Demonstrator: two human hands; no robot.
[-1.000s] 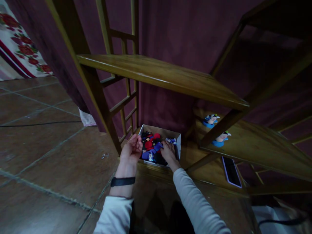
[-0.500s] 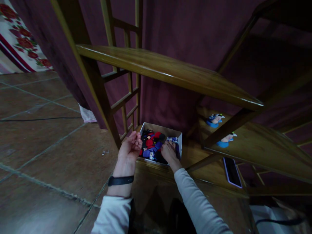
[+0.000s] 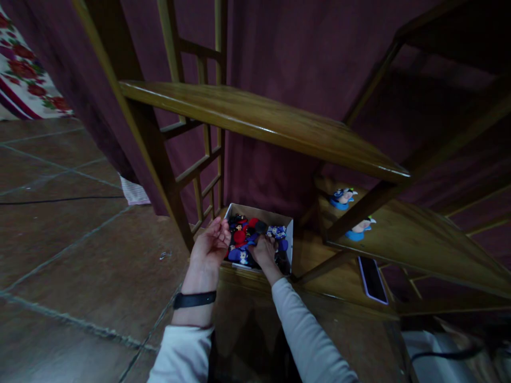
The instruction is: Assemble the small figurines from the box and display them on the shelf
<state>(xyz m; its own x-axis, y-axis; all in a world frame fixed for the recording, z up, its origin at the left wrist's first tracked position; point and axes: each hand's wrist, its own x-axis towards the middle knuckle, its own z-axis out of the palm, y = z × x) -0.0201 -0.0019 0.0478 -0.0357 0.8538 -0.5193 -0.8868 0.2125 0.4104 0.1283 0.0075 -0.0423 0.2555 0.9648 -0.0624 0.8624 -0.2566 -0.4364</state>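
A white cardboard box (image 3: 290, 238) stands on the low wooden shelf, filled with small red, black and blue-purple pieces (image 3: 240, 237), some with little figures on them. My right hand (image 3: 263, 252) reaches down into it, back of the hand up. Its fingertips are among the pieces and hidden, so I cannot tell whether they grip one. At the box's left edge, my left hand (image 3: 211, 242) is held palm up with fingers loosely curled and apart. Nothing shows in that palm. A black band (image 3: 195, 299) circles the left wrist.
A wooden shelf board (image 3: 263, 117) juts out above the box. To the right, two pig-like figurines (image 3: 342, 198) with blue bases sit on another board (image 3: 423, 239), and a phone (image 3: 372, 280) lies lower down. A slatted wooden side frame (image 3: 199, 170) rises left of the box.
My right hand has shifted left within the box, from its right end toward the middle, uncovering blue-white pieces there. My left hand keeps its pose. The whole view has moved slightly.
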